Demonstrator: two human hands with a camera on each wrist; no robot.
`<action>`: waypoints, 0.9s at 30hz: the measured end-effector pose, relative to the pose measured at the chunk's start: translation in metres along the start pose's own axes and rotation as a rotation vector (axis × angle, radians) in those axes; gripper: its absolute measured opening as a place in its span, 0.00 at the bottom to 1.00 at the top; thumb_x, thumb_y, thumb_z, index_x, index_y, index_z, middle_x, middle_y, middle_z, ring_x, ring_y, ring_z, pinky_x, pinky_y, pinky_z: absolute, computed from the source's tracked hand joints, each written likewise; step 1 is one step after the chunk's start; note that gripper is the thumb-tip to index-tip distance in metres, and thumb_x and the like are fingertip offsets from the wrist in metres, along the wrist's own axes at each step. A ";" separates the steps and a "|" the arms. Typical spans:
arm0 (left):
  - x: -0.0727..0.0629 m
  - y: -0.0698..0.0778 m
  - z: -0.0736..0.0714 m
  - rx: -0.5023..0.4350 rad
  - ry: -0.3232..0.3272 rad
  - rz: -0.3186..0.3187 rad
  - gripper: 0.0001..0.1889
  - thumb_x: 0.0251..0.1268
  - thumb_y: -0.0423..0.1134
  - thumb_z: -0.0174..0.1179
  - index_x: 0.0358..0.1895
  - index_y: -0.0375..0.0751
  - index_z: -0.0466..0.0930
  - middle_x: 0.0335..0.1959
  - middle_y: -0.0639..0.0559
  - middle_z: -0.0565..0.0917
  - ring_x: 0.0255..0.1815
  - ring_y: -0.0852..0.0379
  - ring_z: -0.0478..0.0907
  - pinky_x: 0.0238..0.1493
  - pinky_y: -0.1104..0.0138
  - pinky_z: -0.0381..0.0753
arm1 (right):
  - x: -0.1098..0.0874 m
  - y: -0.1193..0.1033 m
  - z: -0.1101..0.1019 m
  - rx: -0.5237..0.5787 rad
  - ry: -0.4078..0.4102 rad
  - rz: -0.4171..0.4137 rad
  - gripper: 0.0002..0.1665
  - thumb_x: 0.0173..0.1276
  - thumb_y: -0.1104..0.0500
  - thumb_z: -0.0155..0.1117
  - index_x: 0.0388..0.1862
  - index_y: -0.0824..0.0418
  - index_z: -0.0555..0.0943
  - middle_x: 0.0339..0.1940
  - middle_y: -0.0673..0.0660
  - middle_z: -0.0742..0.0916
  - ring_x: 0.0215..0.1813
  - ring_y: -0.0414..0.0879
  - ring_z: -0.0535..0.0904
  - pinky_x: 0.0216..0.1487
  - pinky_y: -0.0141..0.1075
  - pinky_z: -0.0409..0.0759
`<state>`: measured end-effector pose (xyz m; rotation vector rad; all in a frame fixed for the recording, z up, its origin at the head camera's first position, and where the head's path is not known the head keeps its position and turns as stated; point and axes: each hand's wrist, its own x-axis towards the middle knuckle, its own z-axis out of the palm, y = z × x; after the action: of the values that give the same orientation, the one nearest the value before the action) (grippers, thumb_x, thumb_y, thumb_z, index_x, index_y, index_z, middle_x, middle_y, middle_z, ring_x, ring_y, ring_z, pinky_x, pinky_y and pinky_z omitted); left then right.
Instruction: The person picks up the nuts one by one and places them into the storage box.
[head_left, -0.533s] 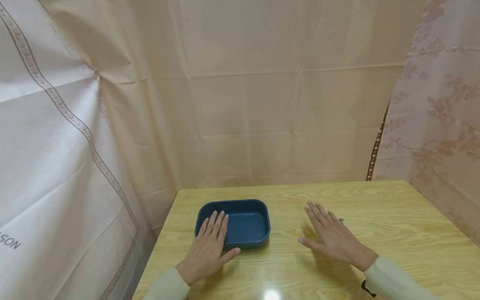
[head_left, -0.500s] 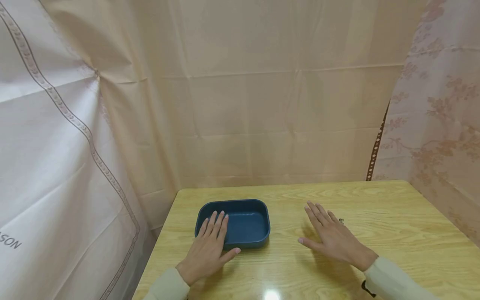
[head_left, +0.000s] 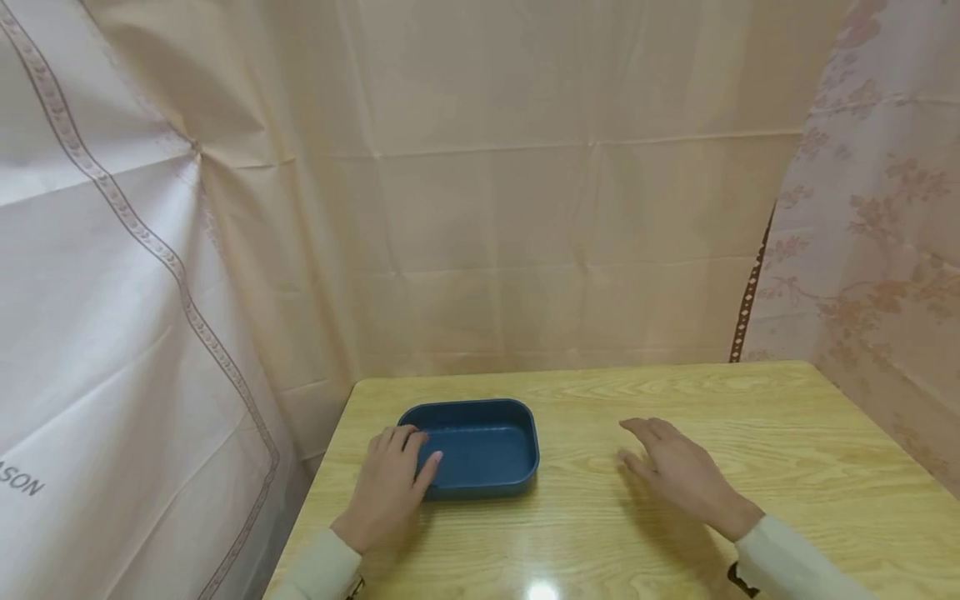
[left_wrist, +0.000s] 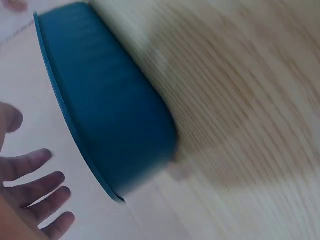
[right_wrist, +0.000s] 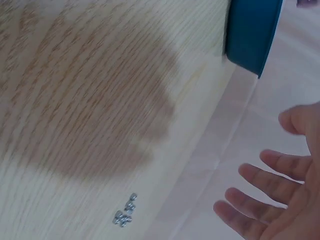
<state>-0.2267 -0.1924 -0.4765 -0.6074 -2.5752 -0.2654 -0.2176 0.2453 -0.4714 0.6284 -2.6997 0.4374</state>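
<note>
A dark blue rectangular tub (head_left: pixel 480 454) with rounded corners sits on the wood-grain table toward the left. Over its left end hovers my left hand (head_left: pixel 386 483), fingers loosely bent and overlapping the rim in the head view. The left wrist view shows those fingers (left_wrist: pixel 37 192) spread, apart from the tub's outer wall (left_wrist: pixel 105 100). To the right of the tub, my right hand (head_left: pixel 686 479) is held over the table with relaxed, slightly bent fingers and nothing in them. Several small shiny metal pieces (right_wrist: pixel 125 211) lie on the table in the right wrist view; the head view hides them behind the right hand.
The wood-grain table (head_left: pixel 570 533) has its far edge close to a hanging beige cloth (head_left: pixel 585 208). A white cloth (head_left: pixel 135 350) hangs on the left, and a pinkish floral one (head_left: pixel 885 250) on the right.
My left hand has shifted left, from over the tub to its left end, and its fingers have bent. The right hand has turned, its fingers bending and thumb drawing closer to them.
</note>
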 end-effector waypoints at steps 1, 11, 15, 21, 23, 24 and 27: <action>0.001 -0.006 0.000 0.003 0.041 -0.011 0.18 0.78 0.50 0.59 0.49 0.36 0.82 0.49 0.42 0.81 0.50 0.44 0.76 0.51 0.49 0.76 | 0.000 0.002 0.000 0.009 0.018 0.014 0.27 0.76 0.51 0.67 0.64 0.67 0.78 0.60 0.66 0.84 0.61 0.65 0.79 0.53 0.58 0.82; -0.010 -0.045 0.002 -0.110 0.055 -0.305 0.13 0.77 0.46 0.61 0.35 0.43 0.73 0.29 0.53 0.72 0.23 0.60 0.66 0.22 0.65 0.68 | -0.004 0.027 -0.003 0.029 0.020 0.103 0.08 0.71 0.57 0.71 0.44 0.58 0.83 0.35 0.48 0.84 0.38 0.44 0.77 0.29 0.33 0.74; -0.015 -0.051 0.004 -0.139 -0.021 -0.387 0.17 0.78 0.48 0.58 0.29 0.46 0.71 0.23 0.55 0.70 0.20 0.59 0.66 0.20 0.63 0.66 | -0.005 0.036 -0.005 0.035 0.002 0.132 0.08 0.71 0.57 0.71 0.42 0.59 0.82 0.31 0.48 0.82 0.36 0.45 0.76 0.27 0.34 0.74; -0.018 -0.056 0.010 -0.219 -0.159 -0.451 0.22 0.80 0.49 0.55 0.22 0.48 0.68 0.17 0.57 0.68 0.19 0.59 0.66 0.21 0.64 0.63 | -0.010 0.049 -0.003 0.066 -0.047 0.199 0.08 0.71 0.58 0.71 0.41 0.60 0.81 0.29 0.49 0.82 0.32 0.44 0.77 0.26 0.36 0.74; -0.020 -0.057 0.011 -0.275 -0.178 -0.465 0.23 0.81 0.50 0.54 0.22 0.48 0.68 0.17 0.57 0.68 0.19 0.59 0.65 0.21 0.65 0.63 | -0.012 0.053 -0.001 0.071 -0.060 0.207 0.07 0.71 0.58 0.71 0.40 0.59 0.81 0.28 0.48 0.82 0.30 0.42 0.76 0.25 0.35 0.73; -0.020 -0.058 0.011 -0.300 -0.179 -0.471 0.23 0.82 0.51 0.54 0.22 0.48 0.68 0.17 0.57 0.68 0.18 0.59 0.65 0.21 0.65 0.63 | -0.013 0.056 0.000 0.075 -0.064 0.211 0.07 0.71 0.58 0.70 0.40 0.60 0.81 0.28 0.48 0.82 0.29 0.41 0.75 0.24 0.35 0.73; -0.023 -0.059 0.013 -0.373 -0.169 -0.469 0.24 0.82 0.52 0.53 0.22 0.48 0.68 0.16 0.58 0.67 0.18 0.61 0.64 0.22 0.67 0.62 | -0.016 0.062 0.003 0.076 -0.068 0.217 0.07 0.72 0.58 0.70 0.40 0.59 0.81 0.27 0.47 0.81 0.26 0.38 0.74 0.22 0.33 0.71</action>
<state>-0.2414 -0.2487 -0.5034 -0.1371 -2.8267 -0.8982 -0.2340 0.3032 -0.4933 0.3768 -2.8398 0.5859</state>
